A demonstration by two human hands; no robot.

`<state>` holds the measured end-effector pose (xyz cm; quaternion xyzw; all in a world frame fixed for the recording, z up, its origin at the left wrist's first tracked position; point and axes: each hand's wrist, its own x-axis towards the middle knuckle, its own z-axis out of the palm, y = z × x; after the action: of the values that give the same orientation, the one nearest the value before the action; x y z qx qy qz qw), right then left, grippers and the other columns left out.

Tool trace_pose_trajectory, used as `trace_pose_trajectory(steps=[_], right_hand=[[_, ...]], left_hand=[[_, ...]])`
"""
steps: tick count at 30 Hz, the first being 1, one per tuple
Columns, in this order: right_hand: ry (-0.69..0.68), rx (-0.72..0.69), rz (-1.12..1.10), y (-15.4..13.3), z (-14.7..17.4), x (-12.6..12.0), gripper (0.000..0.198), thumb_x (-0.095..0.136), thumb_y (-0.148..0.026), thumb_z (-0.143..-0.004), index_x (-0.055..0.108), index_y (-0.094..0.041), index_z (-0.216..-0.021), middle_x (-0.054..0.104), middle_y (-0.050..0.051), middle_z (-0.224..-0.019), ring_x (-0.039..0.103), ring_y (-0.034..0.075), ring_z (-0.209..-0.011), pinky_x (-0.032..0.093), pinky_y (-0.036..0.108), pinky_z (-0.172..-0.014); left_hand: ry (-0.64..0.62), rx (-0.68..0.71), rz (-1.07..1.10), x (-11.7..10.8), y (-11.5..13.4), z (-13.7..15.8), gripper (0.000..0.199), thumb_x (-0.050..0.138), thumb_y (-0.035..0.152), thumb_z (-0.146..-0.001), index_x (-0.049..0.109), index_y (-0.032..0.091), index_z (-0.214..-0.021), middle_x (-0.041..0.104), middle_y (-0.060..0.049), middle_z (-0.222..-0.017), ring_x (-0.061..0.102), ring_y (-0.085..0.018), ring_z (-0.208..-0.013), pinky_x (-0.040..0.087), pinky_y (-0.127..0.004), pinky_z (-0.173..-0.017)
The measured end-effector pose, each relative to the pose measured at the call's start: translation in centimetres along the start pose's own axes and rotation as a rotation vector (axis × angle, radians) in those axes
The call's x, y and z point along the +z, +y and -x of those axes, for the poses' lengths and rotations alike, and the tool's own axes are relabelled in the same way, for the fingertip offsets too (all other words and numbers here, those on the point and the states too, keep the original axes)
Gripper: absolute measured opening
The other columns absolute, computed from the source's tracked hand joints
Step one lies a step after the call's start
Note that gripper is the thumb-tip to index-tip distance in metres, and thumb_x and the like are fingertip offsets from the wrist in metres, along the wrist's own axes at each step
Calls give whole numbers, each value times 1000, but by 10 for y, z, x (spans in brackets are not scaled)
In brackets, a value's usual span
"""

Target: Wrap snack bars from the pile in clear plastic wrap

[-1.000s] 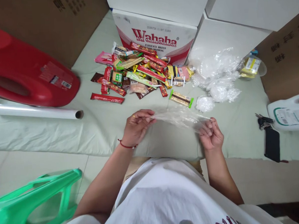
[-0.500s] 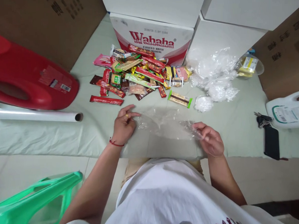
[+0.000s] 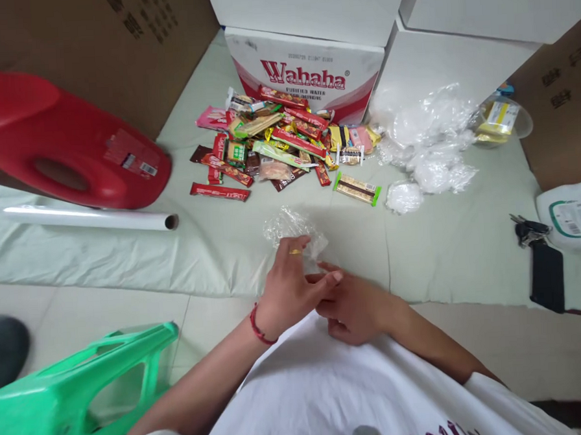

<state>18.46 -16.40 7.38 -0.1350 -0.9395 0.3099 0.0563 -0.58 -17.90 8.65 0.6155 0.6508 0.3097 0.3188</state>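
A thin clear plastic film (image 3: 291, 225) lies bunched up on the cloth near the table's front edge. My left hand (image 3: 294, 289) is closed over its near side, with the ringed finger bent against the film. Just to the right, my right hand (image 3: 356, 305) is curled with its fingertips partly behind my left hand. One of its fingers reaches the film's lower edge; the rest of its grip is hidden. Beyond the film lies a heap of wrapped snacks (image 3: 287, 146), with a green-ended wafer pack (image 3: 357, 188) apart from it.
Crumpled clear plastic bundles (image 3: 428, 152) sit right of the snacks, before white boxes (image 3: 458, 72). At left are a red jug (image 3: 136, 154) and a white roll (image 3: 100, 216). Keys (image 3: 529, 231) and a black phone-like object (image 3: 547, 275) lie right. A green stool (image 3: 51, 405) stands below.
The film was stretched between my two spread-apart hands. Both hands have since come together at the middle, my right one moving left, and the film is now crumpled.
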Motion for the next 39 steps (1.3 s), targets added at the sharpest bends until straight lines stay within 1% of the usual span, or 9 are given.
trace_pose_trajectory(steps=[4, 7, 12, 14, 17, 24, 29, 34, 39], right_hand=[[32, -31, -42, -5, -1, 2, 14, 62, -20, -90, 76, -18, -93, 76, 13, -130, 56, 31, -140, 26, 58, -129], [176, -11, -210, 1, 13, -2, 14, 62, -26, -97, 74, -21, -103, 70, 12, -142, 59, 29, -137, 38, 56, -122], [765, 602, -498, 36, 25, 1, 38, 67, -45, -99, 63, -27, -132, 68, 12, -133, 65, 25, -121, 56, 43, -100], [790, 767, -617, 48, 15, 6, 68, 80, -50, -86, 55, -26, -145, 65, 14, -136, 64, 26, -120, 58, 41, -95], [631, 829, -747, 54, -5, 9, 95, 89, -44, -72, 46, -24, -155, 70, 10, -119, 68, 22, -100, 57, 36, -83], [844, 859, -942, 71, -9, 0, 31, 77, -42, -72, 70, -21, -95, 58, -4, -69, 50, 12, -59, 43, 24, -53], [929, 917, -953, 76, 1, -4, 26, 76, -41, -70, 70, -21, -84, 57, -4, -65, 46, 11, -54, 38, 23, -47], [865, 902, -925, 70, -1, -1, 24, 77, -43, -75, 71, -22, -84, 58, -4, -62, 46, 11, -52, 37, 24, -49], [868, 895, -934, 69, -1, -3, 30, 80, -48, -72, 70, -22, -84, 62, -2, -64, 48, 12, -53, 38, 25, -50]], left_hand=[[-36, -88, -14, 4, -16, -13, 12, 68, 31, -83, 66, 23, -92, 68, -3, -86, 65, -21, -77, 51, -34, -70], [7, -129, 158, -3, -35, -11, 12, 64, 32, -90, 65, 24, -81, 64, 2, -68, 58, -16, -61, 45, -29, -59], [121, -113, 511, -4, -46, 8, 17, 72, 39, -92, 72, 22, -92, 77, -6, -99, 72, -20, -94, 57, -31, -83], [109, -85, 591, 2, -42, 13, 18, 73, 39, -93, 73, 21, -94, 77, -9, -110, 73, -22, -105, 58, -34, -92], [126, -81, 702, 7, -32, 12, 17, 74, 38, -94, 72, 21, -95, 76, -11, -119, 73, -22, -110, 60, -37, -97], [390, -232, 1012, -10, -59, -1, 22, 76, 36, -89, 60, 23, -84, 78, -5, -107, 74, -23, -111, 61, -41, -98], [380, -347, 558, -12, -96, 13, 26, 75, 34, -83, 61, 21, -100, 72, -11, -114, 72, -24, -104, 61, -44, -94], [355, 136, -100, -5, -79, 21, 64, 72, 22, -87, 52, 23, -147, 45, -20, -160, 43, -38, -151, 42, -62, -120], [341, 476, -278, 11, -70, 16, 49, 65, 14, -92, 62, 31, -139, 54, -13, -154, 43, -35, -152, 34, -63, -125]])
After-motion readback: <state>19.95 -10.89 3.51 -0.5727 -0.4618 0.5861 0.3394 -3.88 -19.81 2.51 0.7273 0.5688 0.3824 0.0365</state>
